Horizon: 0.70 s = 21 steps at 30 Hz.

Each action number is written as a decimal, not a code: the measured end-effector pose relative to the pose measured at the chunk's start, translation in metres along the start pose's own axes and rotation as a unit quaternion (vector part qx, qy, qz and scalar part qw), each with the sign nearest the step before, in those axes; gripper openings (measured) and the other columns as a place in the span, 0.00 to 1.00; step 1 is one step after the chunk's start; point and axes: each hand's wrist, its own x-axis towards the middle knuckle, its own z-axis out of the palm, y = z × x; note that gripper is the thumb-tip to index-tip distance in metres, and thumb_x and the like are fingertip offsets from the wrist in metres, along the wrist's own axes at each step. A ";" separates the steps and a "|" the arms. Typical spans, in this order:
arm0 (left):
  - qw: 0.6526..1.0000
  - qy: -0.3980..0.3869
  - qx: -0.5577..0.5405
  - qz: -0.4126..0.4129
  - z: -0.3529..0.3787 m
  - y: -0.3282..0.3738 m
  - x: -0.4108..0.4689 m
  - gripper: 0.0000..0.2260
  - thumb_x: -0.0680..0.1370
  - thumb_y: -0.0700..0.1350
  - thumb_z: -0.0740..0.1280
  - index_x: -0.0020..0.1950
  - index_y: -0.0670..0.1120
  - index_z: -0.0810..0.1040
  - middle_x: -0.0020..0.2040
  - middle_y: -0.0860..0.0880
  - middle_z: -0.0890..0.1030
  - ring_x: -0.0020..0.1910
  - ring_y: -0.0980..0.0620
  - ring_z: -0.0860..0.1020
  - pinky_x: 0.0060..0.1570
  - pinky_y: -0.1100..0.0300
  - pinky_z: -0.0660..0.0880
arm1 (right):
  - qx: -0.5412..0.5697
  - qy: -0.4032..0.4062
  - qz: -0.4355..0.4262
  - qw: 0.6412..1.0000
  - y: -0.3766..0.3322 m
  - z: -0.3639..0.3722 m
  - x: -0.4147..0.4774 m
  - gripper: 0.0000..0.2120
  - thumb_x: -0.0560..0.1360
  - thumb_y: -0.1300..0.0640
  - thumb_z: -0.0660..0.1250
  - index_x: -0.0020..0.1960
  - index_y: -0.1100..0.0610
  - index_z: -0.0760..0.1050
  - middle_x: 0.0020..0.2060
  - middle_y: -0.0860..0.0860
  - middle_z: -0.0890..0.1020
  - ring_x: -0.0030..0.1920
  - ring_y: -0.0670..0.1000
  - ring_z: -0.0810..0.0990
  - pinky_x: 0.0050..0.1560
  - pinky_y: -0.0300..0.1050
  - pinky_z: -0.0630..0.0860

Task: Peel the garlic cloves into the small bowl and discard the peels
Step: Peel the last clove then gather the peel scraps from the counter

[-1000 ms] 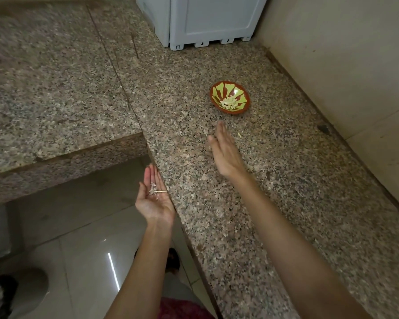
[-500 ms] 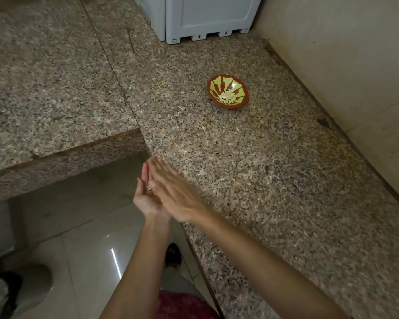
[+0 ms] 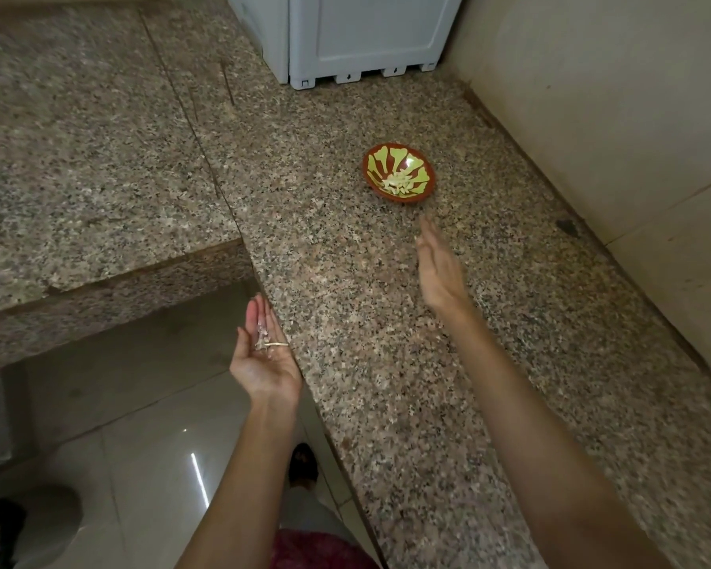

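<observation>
A small red-brown bowl [image 3: 398, 173] with a yellow-green pattern stands on the granite counter [image 3: 345, 305] and holds several pale peeled garlic cloves [image 3: 395, 182]. My left hand [image 3: 263, 355] is cupped palm up just off the counter's front edge, with thin garlic peels [image 3: 262, 336] lying in it. My right hand [image 3: 438, 269] is over the counter a little short of the bowl, edge-on with straight fingers, holding nothing. It looks slightly blurred.
A white appliance [image 3: 354, 34] stands at the back of the counter. A beige wall [image 3: 612, 117] runs along the right. The counter turns left into a second slab [image 3: 79, 158]. Below lies a shiny tiled floor [image 3: 140, 445] with my foot [image 3: 302, 466].
My right hand went from the counter to my cupped left hand half a second ago and is now back over the counter near the bowl. My left hand stayed put.
</observation>
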 end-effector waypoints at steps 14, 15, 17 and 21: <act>1.000 0.000 0.004 0.006 0.000 -0.001 0.000 0.16 0.84 0.43 0.54 0.61 0.37 0.77 0.58 0.41 0.82 0.59 0.48 0.80 0.56 0.62 0.77 | -0.162 -0.017 -0.056 0.985 0.035 0.004 -0.008 0.29 0.83 0.45 0.36 0.80 0.55 0.47 0.79 0.52 0.50 0.79 0.49 0.46 0.78 0.46 0.42; 1.000 -0.002 0.006 0.005 0.000 -0.001 0.000 0.16 0.84 0.43 0.54 0.61 0.37 0.77 0.58 0.41 0.82 0.59 0.48 0.80 0.54 0.62 0.78 | -0.172 -0.008 -0.047 0.984 0.033 0.009 -0.016 0.30 0.82 0.44 0.34 0.80 0.56 0.46 0.79 0.53 0.49 0.79 0.50 0.45 0.78 0.46 0.40; 1.000 -0.004 0.005 0.006 0.000 -0.001 0.000 0.16 0.84 0.43 0.54 0.60 0.37 0.77 0.58 0.41 0.82 0.58 0.48 0.80 0.52 0.63 0.78 | -0.185 0.000 -0.027 0.982 0.024 0.022 -0.036 0.33 0.81 0.42 0.30 0.80 0.57 0.44 0.79 0.54 0.47 0.79 0.50 0.43 0.78 0.47 0.39; 1.000 -0.005 0.004 0.006 0.000 -0.002 0.001 0.16 0.84 0.43 0.54 0.60 0.37 0.77 0.58 0.41 0.82 0.59 0.48 0.80 0.52 0.63 0.78 | -0.179 0.000 -0.006 0.984 -0.009 0.053 -0.077 0.35 0.80 0.40 0.25 0.79 0.60 0.41 0.78 0.55 0.42 0.79 0.52 0.41 0.79 0.49 0.44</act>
